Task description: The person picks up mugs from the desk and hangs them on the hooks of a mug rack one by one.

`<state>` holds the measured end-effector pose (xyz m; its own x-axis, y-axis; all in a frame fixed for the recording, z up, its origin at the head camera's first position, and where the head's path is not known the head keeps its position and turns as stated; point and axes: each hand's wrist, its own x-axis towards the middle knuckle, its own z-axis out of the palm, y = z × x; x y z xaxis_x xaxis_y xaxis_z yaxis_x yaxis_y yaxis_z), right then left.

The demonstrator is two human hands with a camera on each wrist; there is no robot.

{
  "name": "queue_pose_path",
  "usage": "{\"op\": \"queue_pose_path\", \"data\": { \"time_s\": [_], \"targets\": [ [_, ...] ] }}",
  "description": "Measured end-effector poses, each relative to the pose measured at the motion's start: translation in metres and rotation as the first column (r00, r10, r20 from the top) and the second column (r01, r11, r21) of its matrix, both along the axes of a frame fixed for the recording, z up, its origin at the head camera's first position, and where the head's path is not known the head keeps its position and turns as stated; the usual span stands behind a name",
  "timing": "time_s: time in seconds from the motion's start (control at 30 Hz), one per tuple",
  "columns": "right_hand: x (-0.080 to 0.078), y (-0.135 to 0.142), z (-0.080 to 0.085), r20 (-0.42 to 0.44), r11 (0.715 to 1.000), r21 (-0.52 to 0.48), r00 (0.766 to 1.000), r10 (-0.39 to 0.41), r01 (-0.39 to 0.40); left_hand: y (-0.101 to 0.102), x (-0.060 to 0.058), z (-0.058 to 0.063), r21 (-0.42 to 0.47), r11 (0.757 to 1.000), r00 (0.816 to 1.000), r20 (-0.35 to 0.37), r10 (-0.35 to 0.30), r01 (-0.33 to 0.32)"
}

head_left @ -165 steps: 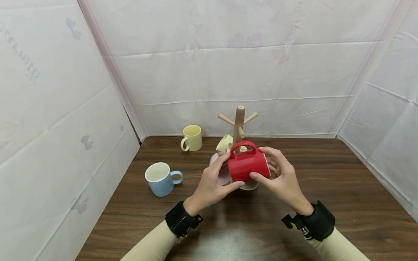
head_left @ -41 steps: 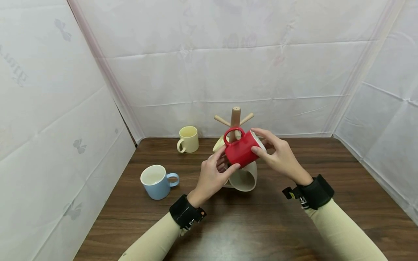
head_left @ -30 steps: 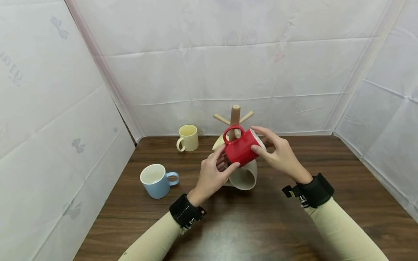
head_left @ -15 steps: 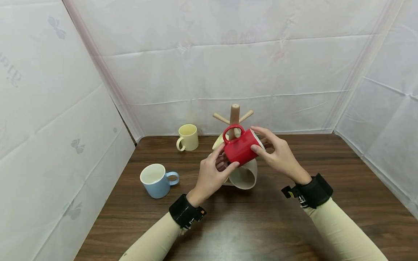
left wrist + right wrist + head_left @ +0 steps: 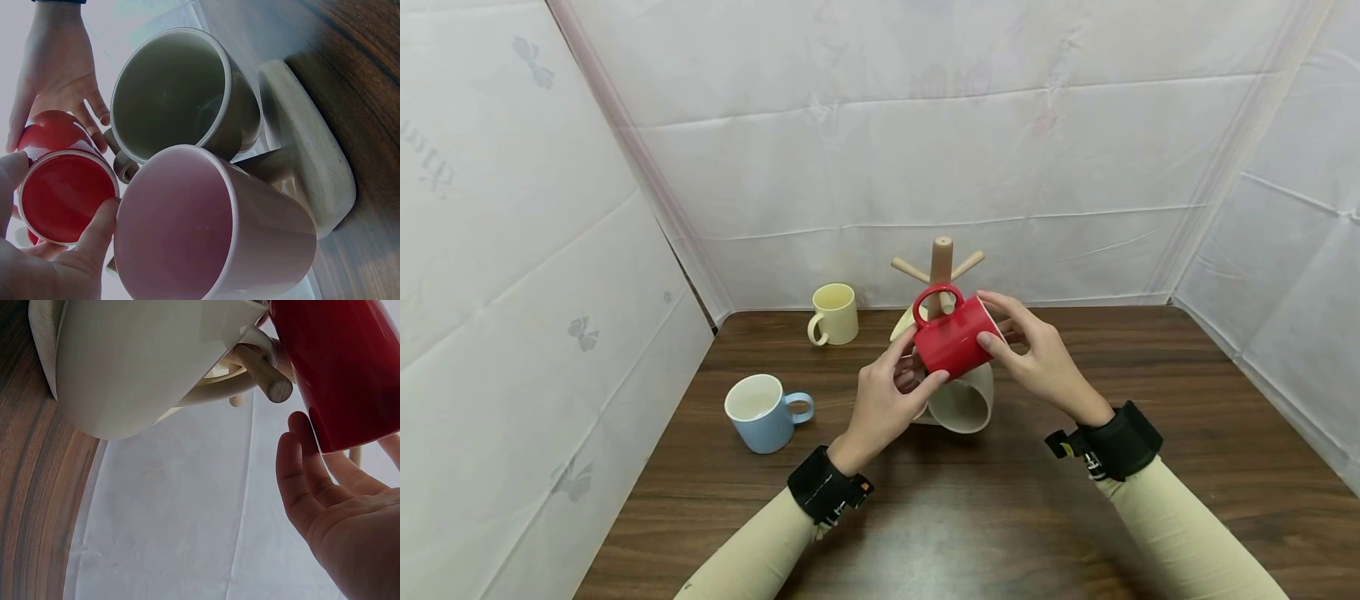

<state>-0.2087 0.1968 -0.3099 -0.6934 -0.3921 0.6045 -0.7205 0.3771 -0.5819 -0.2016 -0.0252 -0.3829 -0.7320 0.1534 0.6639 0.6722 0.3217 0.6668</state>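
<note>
A red mug point(image 5: 955, 337) is held tilted in front of the wooden mug tree point(image 5: 942, 258), its handle up and its mouth toward the right. My left hand point(image 5: 883, 408) grips the base end between thumb and fingers; in the left wrist view the red mug's underside point(image 5: 65, 200) faces the camera. My right hand point(image 5: 1037, 358) pinches the rim end. The handle loop lies close to the tree's front peg point(image 5: 947, 304); whether the peg passes through it I cannot tell. Below hang a beige mug point(image 5: 962, 404) and a pink mug point(image 5: 175, 231), mostly hidden in the head view.
A blue mug point(image 5: 763, 414) stands upright at the left, with a yellow mug point(image 5: 837, 314) behind it. Another pale yellow mug point(image 5: 910, 321) is partly hidden at the tree. White sheeting point(image 5: 850, 167) encloses the wooden table point(image 5: 1112, 358) at the back and sides.
Compared with several seconds ago, the red mug has been raised toward the tree's upper pegs and tilted, its rim end higher. Over the last second both hands have barely moved.
</note>
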Motion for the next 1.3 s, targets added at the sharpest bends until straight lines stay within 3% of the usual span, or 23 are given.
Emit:
{"op": "queue_pose_path", "data": {
  "time_s": [1.1,1.3],
  "targets": [
    [0.000,0.001,-0.004,0.011,1.000,-0.001,1.000,0.009,-0.009,-0.001,0.002,0.002,0.021,1.000,1.000,0.019,-0.006,0.005],
    [-0.002,0.002,-0.007,0.013,1.000,-0.004,0.999,0.030,-0.030,0.001,0.013,0.015,0.052,0.998,0.999,-0.022,-0.028,0.029]
  ]
}}
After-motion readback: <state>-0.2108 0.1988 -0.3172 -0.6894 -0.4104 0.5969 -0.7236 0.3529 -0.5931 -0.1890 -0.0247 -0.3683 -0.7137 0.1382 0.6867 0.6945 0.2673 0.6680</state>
